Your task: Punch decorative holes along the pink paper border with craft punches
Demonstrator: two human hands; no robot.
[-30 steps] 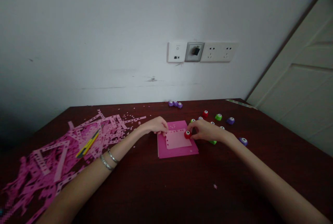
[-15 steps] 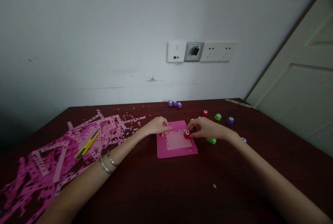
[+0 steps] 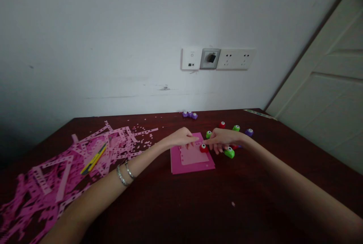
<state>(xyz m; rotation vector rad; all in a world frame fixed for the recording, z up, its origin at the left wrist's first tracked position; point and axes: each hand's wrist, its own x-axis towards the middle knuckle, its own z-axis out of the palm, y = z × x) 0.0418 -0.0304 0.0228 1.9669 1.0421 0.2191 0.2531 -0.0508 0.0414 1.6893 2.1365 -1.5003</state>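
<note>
A small light pink card (image 3: 194,157) with punched holes along its left and top edges lies over larger darker pink sheets (image 3: 177,167). My left hand (image 3: 183,138) is bent over the card's top edge and grips it there, forefinger stretched to the right. At the card's upper right corner sits a red craft punch (image 3: 203,148) with a white, black-dotted top. My right hand (image 3: 224,137) reaches in from the right. Its forefinger points at the punch, close to its top, while the other fingers hang loosely apart. Beside that hand are two green punches, one behind (image 3: 208,134) and one in front (image 3: 229,153).
Pink paper strips and scraps (image 3: 65,176) are heaped on the left, with a yellow cutter knife (image 3: 94,159) on top. Several purple punches (image 3: 190,114) stand by the wall. Further punches, red (image 3: 222,125), green (image 3: 236,128) and purple (image 3: 249,132), stand behind my right hand.
My left hand has slid right along the card's top edge. My right hand has let go of the red punch's side and now points its forefinger at it, other fingers loosened.
</note>
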